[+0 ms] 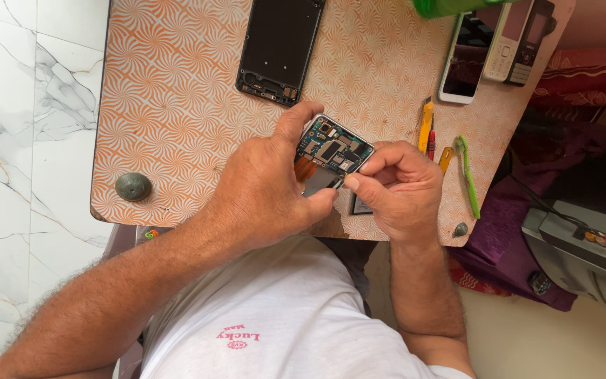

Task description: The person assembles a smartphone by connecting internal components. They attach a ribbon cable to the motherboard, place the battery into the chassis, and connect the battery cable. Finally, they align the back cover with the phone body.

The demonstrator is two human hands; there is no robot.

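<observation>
An opened phone with its circuit board showing is held above the near edge of the orange patterned table. My left hand grips the phone from the left, thumb up along its top edge. My right hand pinches the phone's lower right corner with thumb and forefinger. A black phone frame lies flat on the table beyond my hands.
A yellow tool, a red-handled screwdriver and a green toothbrush lie right of my hands. A white smartphone and a keypad phone rest at the table's far right. A grey round weight sits near the left corner.
</observation>
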